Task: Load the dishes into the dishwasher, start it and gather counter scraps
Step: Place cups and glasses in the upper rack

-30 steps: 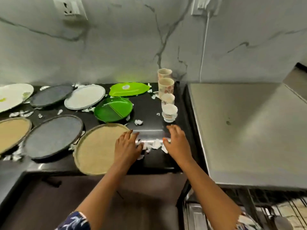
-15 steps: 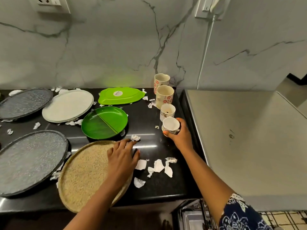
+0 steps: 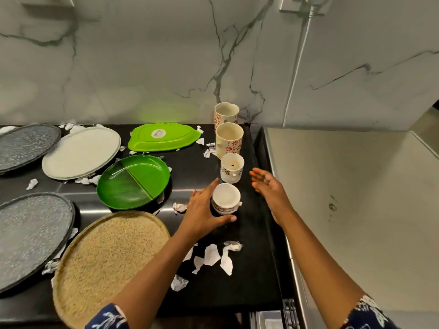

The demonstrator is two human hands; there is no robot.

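Now left grip (image 3: 202,210) wraps the nearest cup (image 3: 225,198), right grip (image 3: 268,188) spread beside it.

green divided plate (image 3: 133,181), speckled grey plate (image 3: 31,236), red-flowered mug (image 3: 229,140)
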